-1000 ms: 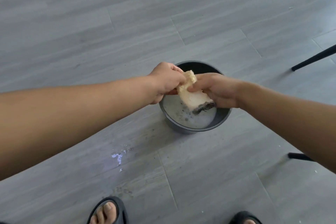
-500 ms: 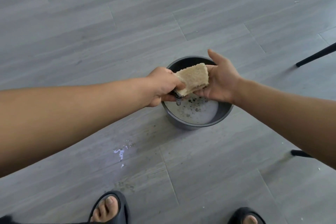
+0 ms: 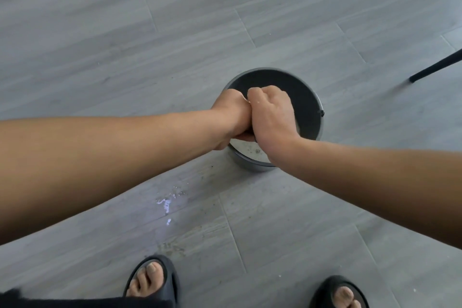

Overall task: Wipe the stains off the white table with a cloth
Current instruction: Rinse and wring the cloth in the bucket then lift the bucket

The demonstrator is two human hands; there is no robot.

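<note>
Both fists are locked knuckle to knuckle above the grey bucket [image 3: 300, 87], which stands at about one o'clock from the person's sandals [image 3: 152, 280]. The left hand [image 3: 232, 112] and right hand [image 3: 271, 112] have every finger curled tight. All that shows of the cloth [image 3: 247, 100] is a pale sliver squeezed out at twelve o'clock, where the fists meet. With the hands side by side, I judge the bundle runs nine to three between them, shared evenly, though its shape and colour are mostly hidden. It looks like a wringing grip, right over the murky water. A wet splash [image 3: 165, 204] marks the floor at seven o'clock from the bucket. The white table is not in sight, so the wrung cloth must still be carried to it.
</note>
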